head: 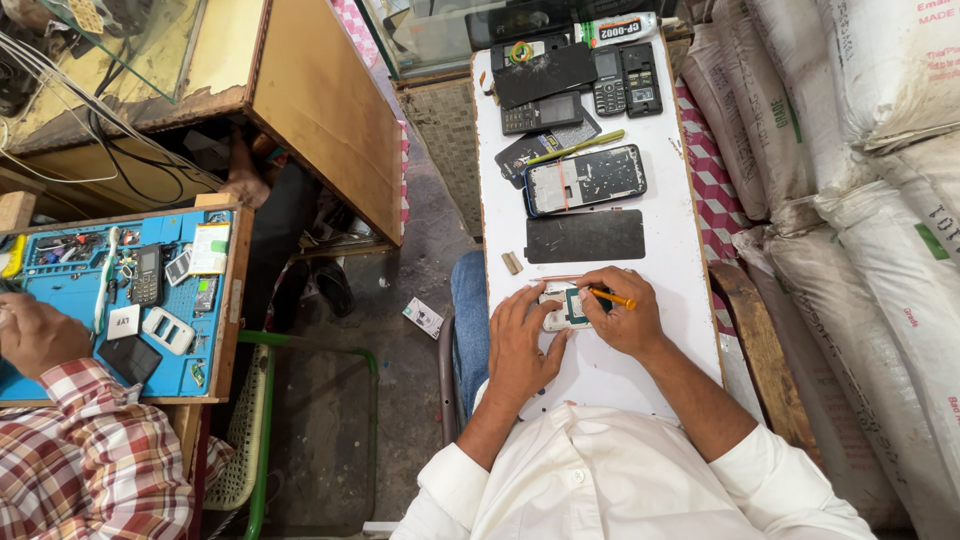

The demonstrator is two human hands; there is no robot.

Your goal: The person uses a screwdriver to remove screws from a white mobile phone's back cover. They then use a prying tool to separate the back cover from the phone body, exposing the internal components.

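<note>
Both my forearms reach forward, white sleeves pushed up to the elbows, converging ahead of my chest. My left hand (pixel 522 340) lies palm down, fingers spread and pressing flat. My right hand (pixel 622 312) curls inward, its grip pinched tight, thumb against forefinger.

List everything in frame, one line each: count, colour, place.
phone circuit board: 1, white-green, near end of white board, under both hands
screwdriver: 1, orange handle, right hand
back panel: 1, black, mid board
opened phone frame: 1, dark, above panel
keypad phones: 3, black, far end
white board: 1, on lap
sacks: several, white, right
blue repair mat: 1, left bench, with phones
co-worker's hand: 1, checked sleeve, far left
left hand: steadies circuit board
right hand: grips screwdriver
</note>
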